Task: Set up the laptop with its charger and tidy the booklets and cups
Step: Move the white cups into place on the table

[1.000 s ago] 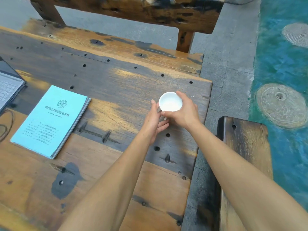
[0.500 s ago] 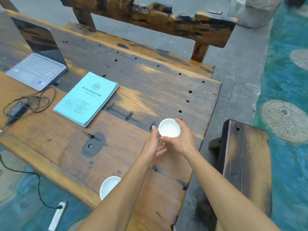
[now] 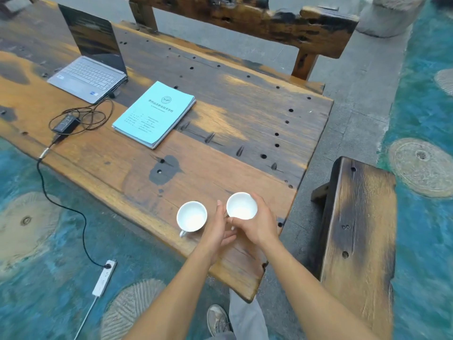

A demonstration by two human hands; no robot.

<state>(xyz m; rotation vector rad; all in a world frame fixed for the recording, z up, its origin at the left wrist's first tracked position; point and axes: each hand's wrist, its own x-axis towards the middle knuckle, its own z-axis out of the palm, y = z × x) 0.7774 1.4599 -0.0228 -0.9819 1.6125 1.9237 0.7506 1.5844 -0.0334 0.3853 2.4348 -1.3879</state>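
Note:
My right hand (image 3: 257,224) grips a white cup (image 3: 241,205) just above the near right part of the wooden table (image 3: 245,114). My left hand (image 3: 218,229) is open and rests against that cup's left side. A second white cup (image 3: 191,216) with a handle stands on the table right beside it, to the left. A stack of turquoise booklets (image 3: 154,114) lies mid-table. The open silver laptop (image 3: 90,67) sits at the far left, its black charger brick (image 3: 65,123) and coiled cable in front of it.
The charger cord drops off the table's near edge to a white power strip (image 3: 104,278) on the teal floor. A wooden bench (image 3: 358,229) stands at the right and another (image 3: 257,23) behind the table. My shoe (image 3: 217,320) shows below.
Both hands brought the white cup toward the near edge, beside the second cup. The view pulled back, showing the laptop, charger and power strip.

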